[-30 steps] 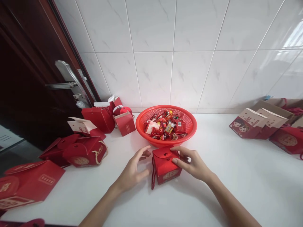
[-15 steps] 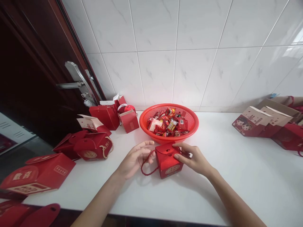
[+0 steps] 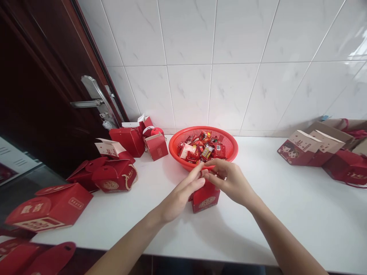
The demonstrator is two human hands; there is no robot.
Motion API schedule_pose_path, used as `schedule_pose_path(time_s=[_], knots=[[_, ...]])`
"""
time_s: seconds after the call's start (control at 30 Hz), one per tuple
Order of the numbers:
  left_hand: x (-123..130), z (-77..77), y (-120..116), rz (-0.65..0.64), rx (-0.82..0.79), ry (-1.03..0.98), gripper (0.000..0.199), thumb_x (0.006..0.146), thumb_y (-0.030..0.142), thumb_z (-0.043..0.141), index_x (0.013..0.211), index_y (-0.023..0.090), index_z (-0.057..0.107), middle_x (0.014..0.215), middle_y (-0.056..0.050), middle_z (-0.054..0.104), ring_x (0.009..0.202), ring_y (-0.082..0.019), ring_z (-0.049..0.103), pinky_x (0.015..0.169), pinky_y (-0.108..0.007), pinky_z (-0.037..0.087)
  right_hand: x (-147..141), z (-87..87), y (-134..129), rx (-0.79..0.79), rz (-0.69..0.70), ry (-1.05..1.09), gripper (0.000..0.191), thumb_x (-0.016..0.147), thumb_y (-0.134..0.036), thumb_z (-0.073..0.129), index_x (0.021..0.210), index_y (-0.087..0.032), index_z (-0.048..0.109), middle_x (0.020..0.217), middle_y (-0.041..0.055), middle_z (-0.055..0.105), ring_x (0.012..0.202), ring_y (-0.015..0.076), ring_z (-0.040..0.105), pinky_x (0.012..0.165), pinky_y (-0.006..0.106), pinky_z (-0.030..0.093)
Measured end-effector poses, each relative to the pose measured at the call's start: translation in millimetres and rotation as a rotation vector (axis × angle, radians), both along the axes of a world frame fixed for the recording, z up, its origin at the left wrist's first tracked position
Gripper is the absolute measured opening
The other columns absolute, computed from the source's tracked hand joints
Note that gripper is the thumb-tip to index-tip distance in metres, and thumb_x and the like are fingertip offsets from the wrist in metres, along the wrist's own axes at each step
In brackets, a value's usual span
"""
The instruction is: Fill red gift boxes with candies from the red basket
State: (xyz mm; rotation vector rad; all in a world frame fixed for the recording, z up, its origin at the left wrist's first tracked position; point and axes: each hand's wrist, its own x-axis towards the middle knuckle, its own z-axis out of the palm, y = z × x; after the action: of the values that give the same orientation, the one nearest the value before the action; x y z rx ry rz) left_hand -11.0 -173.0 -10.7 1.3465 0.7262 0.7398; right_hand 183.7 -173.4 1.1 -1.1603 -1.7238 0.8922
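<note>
A small red gift box (image 3: 205, 199) with a pale round pattern on its front stands upright on the white table, partly covered by my hands. Above its top, my left hand (image 3: 179, 196) reaches in from the left, fingers closed on the red twisted cord handle (image 3: 204, 174). From the other side my right hand (image 3: 233, 185) pinches the same cord, thumb and forefinger meeting my left fingertips. The box's top flaps are mostly hidden. Right behind sits a red plastic basket (image 3: 233, 153) holding many wrapped candies (image 3: 207, 152).
Several red gift boxes (image 3: 114, 177) line the table's left side, a larger one (image 3: 61, 204) nearer me. Cream-and-red boxes (image 3: 298, 148) lie at the right. A tiled wall (image 3: 237, 95) closes the back, and a dark door (image 3: 37, 76) stands at the left.
My left hand has moved up and right, bringing the cord from the box's left side to above its top. My right hand has shifted from the box's top to the cord.
</note>
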Motion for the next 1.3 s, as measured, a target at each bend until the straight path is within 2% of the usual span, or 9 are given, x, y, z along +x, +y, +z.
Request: schedule_pose_path(time_s=[0.13,0.23,0.4,0.57,0.77,0.9,1.0,1.17,1.3], knots=[[8.2,5.8,0.0,0.11,-0.033,0.08,0.073,0.096,0.057,0.053,0.159,0.028,0.031,0.168,-0.003,0.025,0.155,-0.031,0.021,0.126,-0.05,0.024,-6.3,6.8,-1.2,-0.087,-0.005,0.094,0.017,0.085,-0.034,0.066,0.095,-0.02,0.063,0.068,0.0005,0.067,0.06,0.0168,0.064,0.056,0.028,0.047],[14.6,10.0,0.7,0.148,-0.094,0.064,0.072,0.099,0.056,0.044,0.161,0.024,0.026,0.166,-0.004,0.031,0.155,-0.028,0.024,0.127,-0.049,0.023,-10.9,5.9,-2.1,-0.144,0.032,0.137,0.018,0.082,-0.034,0.069,0.086,-0.021,0.058,0.07,0.0015,0.07,0.066,0.0198,0.069,0.06,0.03,0.05],[24.3,10.3,-3.5,0.136,-0.084,-0.08,0.065,0.102,0.055,0.029,0.159,0.024,0.032,0.157,-0.004,0.047,0.15,-0.027,0.035,0.123,-0.047,0.031,-24.2,-0.4,-4.7,-0.141,-0.028,0.122,0.022,0.076,-0.033,0.071,0.087,-0.022,0.055,0.065,-0.0029,0.067,0.063,0.0181,0.064,0.06,0.03,0.047],[19.7,12.6,-5.6,0.161,-0.049,-0.09,0.068,0.101,0.056,0.029,0.16,0.022,0.031,0.157,-0.007,0.047,0.15,-0.029,0.036,0.12,-0.047,0.035,-30.1,-3.4,-6.0,-0.119,-0.096,0.201,0.02,0.072,-0.028,0.068,0.086,-0.023,0.055,0.063,-0.0037,0.064,0.06,0.0171,0.061,0.06,0.03,0.048],[-0.8,14.8,-4.1,0.121,0.237,0.204,0.077,0.08,0.039,0.071,0.151,0.024,0.044,0.136,-0.011,0.065,0.134,-0.035,0.052,0.11,-0.049,0.042,-18.0,12.0,-8.8,-0.117,-0.079,0.494,0.021,0.069,-0.029,0.075,0.081,-0.02,0.06,0.072,-0.0011,0.065,0.07,0.0166,0.065,0.07,0.031,0.053],[-0.5,-4.7,-7.9,0.307,0.552,0.384,0.085,0.068,0.041,0.085,0.144,0.027,0.049,0.129,-0.011,0.063,0.126,-0.035,0.053,0.106,-0.051,0.044,-10.4,17.1,-8.6,-0.176,-0.033,0.564,0.023,0.068,-0.028,0.078,0.081,-0.02,0.061,0.075,-0.0002,0.068,0.071,0.018,0.069,0.075,0.034,0.055],[2.2,-21.0,-7.0,0.394,0.639,0.394,0.085,0.067,0.048,0.087,0.141,0.029,0.05,0.13,-0.011,0.058,0.127,-0.035,0.051,0.107,-0.053,0.044,-5.0,17.6,-8.6,-0.173,0.001,0.594,0.018,0.069,-0.025,0.075,0.081,-0.02,0.063,0.073,-0.0007,0.067,0.071,0.0176,0.068,0.074,0.033,0.055],[3.4,-30.9,0.8,0.195,0.579,0.25,0.108,0.06,0.048,0.093,0.15,0.031,0.036,0.155,-0.014,0.037,0.143,-0.037,0.038,0.117,-0.055,0.037,5.2,23.4,-12.2,-0.143,0.022,0.628,0.013,0.066,-0.018,0.07,0.078,-0.019,0.065,0.066,-0.0043,0.06,0.055,0.011,0.058,0.061,0.028,0.048],[14.2,-32.6,0.1,0.114,0.519,0.196,0.111,0.063,0.042,0.092,0.155,0.03,0.031,0.156,-0.015,0.038,0.144,-0.038,0.038,0.115,-0.054,0.041,9.2,22.8,-14.7,-0.148,0.04,0.59,0.011,0.064,-0.019,0.068,0.075,-0.02,0.064,0.063,-0.0034,0.058,0.052,0.0112,0.053,0.054,0.027,0.044]])
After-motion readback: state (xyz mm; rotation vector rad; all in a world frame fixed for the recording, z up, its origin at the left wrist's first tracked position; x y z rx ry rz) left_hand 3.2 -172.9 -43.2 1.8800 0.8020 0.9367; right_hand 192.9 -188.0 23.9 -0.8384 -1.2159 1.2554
